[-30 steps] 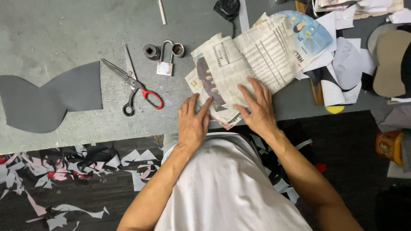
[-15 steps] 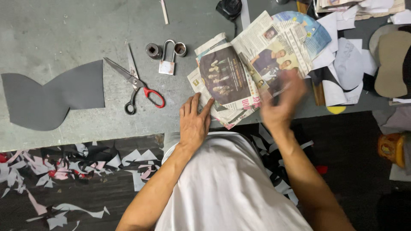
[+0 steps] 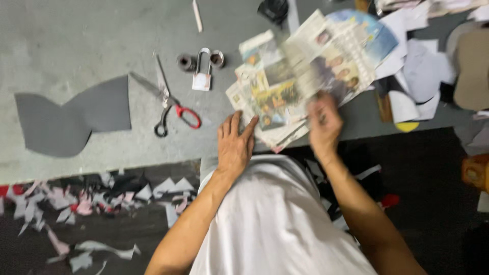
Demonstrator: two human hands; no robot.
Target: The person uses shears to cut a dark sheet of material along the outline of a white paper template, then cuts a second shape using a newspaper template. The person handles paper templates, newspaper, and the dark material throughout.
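A pile of newspaper sheets (image 3: 275, 97) lies on the grey table (image 3: 102, 30) in front of me. My left hand (image 3: 234, 145) rests flat with fingers spread on the table edge, its fingertips touching the pile's left corner. My right hand (image 3: 322, 125) is blurred with motion and grips the lower edge of a printed sheet (image 3: 331, 61) that is lifted and fanned to the right over the pile.
Red-and-black-handled scissors (image 3: 170, 104) lie left of the pile, with a padlock (image 3: 202, 76) and two small rolls behind them. A grey cut sheet (image 3: 71, 119) lies far left. Loose papers (image 3: 423, 66) crowd the right. Paper scraps (image 3: 76, 203) litter the floor.
My right hand left the flat pile, took hold of a top sheet and turned it to the right. My left hand stayed put on the pile's corner.
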